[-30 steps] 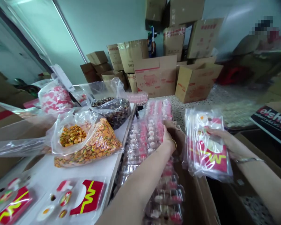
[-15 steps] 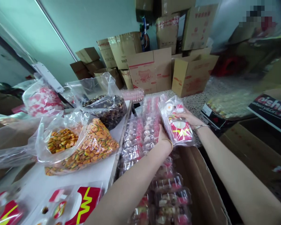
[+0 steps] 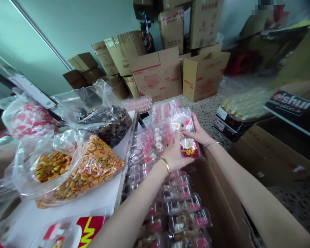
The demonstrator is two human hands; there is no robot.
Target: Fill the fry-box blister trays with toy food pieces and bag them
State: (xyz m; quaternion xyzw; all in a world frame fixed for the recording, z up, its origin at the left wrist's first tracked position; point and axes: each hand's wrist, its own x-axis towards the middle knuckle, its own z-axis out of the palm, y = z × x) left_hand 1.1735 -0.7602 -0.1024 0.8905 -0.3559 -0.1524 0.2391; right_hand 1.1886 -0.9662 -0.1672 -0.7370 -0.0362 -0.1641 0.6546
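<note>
Both hands are on a small bundle of clear plastic candy packs (image 3: pixel 188 147) with red-and-yellow printing. My left hand (image 3: pixel 177 154), a gold bangle at its wrist, grips the near left side, its thumb and fingers spread around the packs. My right hand (image 3: pixel 198 133) wraps the far right side, fingers over the front. The bundle is tilted, at the right edge of long rows of similar packs (image 3: pixel 179 203) standing in a cardboard box (image 3: pixel 219 193). Pink and white candies show through the plastic.
On the white table (image 3: pixel 108 198) at left are an open bag of orange candies (image 3: pixel 93 165), a bag of dark candies (image 3: pixel 113 125) and a pink-and-white bag (image 3: pixel 31 119). Cartons (image 3: pixel 155 74) stand along the wall. A black box (image 3: pixel 294 106) is at right; a person is at upper right.
The packs have shifted left and turned in my hands. My left hand has moved from their lower left edge onto their front. The whole view has swung a little to the right.
</note>
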